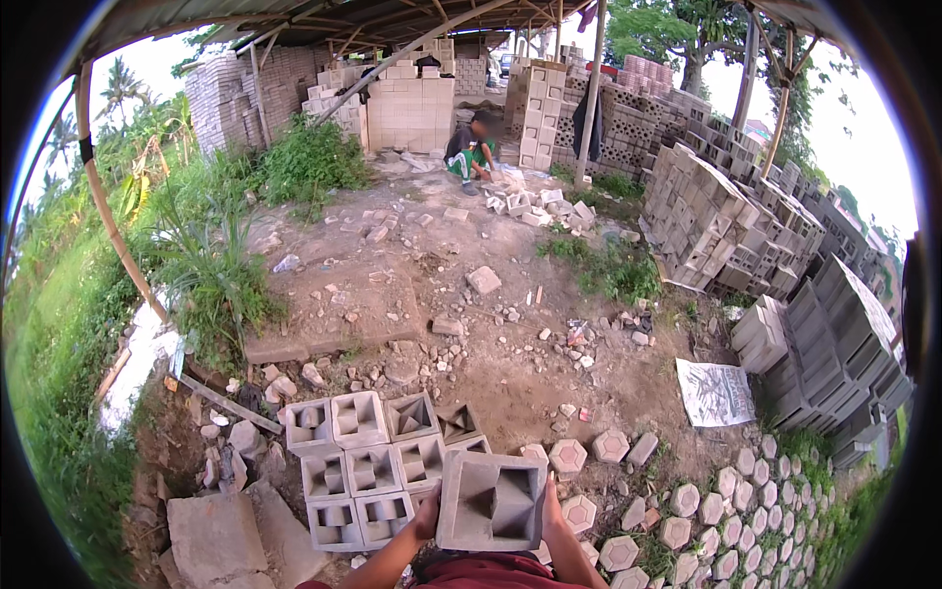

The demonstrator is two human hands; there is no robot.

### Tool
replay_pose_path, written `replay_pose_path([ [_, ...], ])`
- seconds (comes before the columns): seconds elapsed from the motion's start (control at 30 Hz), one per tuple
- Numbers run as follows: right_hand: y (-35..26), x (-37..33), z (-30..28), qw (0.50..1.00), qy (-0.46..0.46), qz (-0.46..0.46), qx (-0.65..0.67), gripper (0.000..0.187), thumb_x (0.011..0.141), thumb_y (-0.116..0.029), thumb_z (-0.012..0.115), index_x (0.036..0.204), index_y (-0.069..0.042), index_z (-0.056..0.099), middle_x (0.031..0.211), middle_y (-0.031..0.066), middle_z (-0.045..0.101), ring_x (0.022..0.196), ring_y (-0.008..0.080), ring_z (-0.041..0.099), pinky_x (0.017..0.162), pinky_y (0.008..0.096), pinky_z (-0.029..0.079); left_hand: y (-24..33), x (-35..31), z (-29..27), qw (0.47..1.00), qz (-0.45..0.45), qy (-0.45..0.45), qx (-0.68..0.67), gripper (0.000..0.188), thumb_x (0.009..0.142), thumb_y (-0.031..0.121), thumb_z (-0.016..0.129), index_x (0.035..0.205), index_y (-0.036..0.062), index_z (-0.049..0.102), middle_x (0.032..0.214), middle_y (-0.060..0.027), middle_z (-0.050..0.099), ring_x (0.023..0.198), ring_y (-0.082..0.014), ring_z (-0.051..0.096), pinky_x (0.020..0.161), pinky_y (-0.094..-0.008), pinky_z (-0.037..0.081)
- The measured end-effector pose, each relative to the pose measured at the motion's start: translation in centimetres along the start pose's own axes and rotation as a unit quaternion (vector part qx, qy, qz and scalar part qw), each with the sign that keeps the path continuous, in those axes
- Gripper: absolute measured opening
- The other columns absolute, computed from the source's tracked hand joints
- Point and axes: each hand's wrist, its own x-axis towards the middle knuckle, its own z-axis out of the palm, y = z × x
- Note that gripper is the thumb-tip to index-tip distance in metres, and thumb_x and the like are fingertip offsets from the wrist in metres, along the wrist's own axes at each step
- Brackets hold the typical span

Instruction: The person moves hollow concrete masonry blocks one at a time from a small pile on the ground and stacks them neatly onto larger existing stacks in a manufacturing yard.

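Observation:
Between my two hands I hold a square grey concrete vent block (451, 501), its patterned opening facing up, close to my body. My left hand (428, 514) is pressed to its left side, and my right hand (551, 508) grips the right side; some fingers are hidden behind it. Left of my hands, several similar vent blocks (375, 471) are set in rows side by side on the ground. The held block partly covers the nearest ones at the right of that group.
Hexagonal pavers (684, 503) cover the ground at right. Stacked grey blocks (834, 344) stand farther right, near a white sack (714, 393). Rubble (483, 281) lies ahead. Another person (471, 152) crouches at the back by broken blocks (535, 206). A concrete slab (216, 535) is at lower left.

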Motion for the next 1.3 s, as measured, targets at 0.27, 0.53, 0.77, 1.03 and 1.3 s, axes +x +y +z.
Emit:
replay_pose_path([
  [0.27,-6.2,-6.7,0.9,0.987,0.014,0.055,0.15,0.078,0.09,-0.065,0.028,0.14,-0.005,0.03,0.135,0.017,0.043,0.124,0.0319,0.042,0.104,0.0453,0.033,-0.4,0.6,2.8,0.997,0.025,-0.033,0.058,0.054,0.097,0.045,0.032,0.131,0.0052,0.045,0.12,-0.008,0.056,0.105,-0.0223,0.056,0.094,-0.0344,0.044],
  [0.53,-6.2,-12.4,2.1,0.965,0.154,-0.035,0.211,0.066,0.094,-0.058,0.028,0.13,-0.005,0.045,0.124,0.0123,0.054,0.111,0.0275,0.053,0.096,0.0423,0.042,2.8,2.0,9.0,0.981,-0.025,-0.129,0.145,0.049,0.096,0.039,0.034,0.127,0.0027,0.047,0.115,-0.0105,0.058,0.102,-0.0215,0.057,0.09,-0.0344,0.047],
  [0.77,1.1,-14.2,-0.3,0.927,0.223,-0.126,0.273,0.056,0.097,-0.05,0.031,0.127,-0.005,0.049,0.113,0.0107,0.059,0.099,0.0244,0.058,0.088,0.0383,0.048,0.5,1.8,10.4,0.955,-0.192,-0.201,0.107,0.055,0.096,0.042,0.034,0.134,0.0031,0.04,0.125,-0.0118,0.053,0.113,-0.0235,0.052,0.096,-0.0376,0.044],
  [1.03,4.2,-20.4,-2.8,0.852,0.333,-0.17,0.367,0.054,0.094,-0.05,0.038,0.116,-0.005,0.058,0.1,0.0098,0.062,0.086,0.0199,0.062,0.072,0.0328,0.052,-5.8,4.8,11.3,0.916,-0.249,-0.183,0.255,0.053,0.095,0.043,0.038,0.13,0.0031,0.044,0.114,-0.0106,0.057,0.099,-0.0217,0.059,0.085,-0.0346,0.05],
  [1.3,6.7,-26.1,-6.6,0.789,0.399,-0.217,0.414,0.056,0.093,-0.053,0.04,0.111,-0.003,0.059,0.093,0.0053,0.061,0.079,0.0143,0.057,0.069,0.0286,0.048,-13.0,6.8,15.2,0.852,-0.324,-0.24,0.333,0.047,0.092,0.039,0.042,0.116,-0.0003,0.052,0.099,-0.0141,0.061,0.084,-0.0241,0.064,0.072,-0.0373,0.055],
])
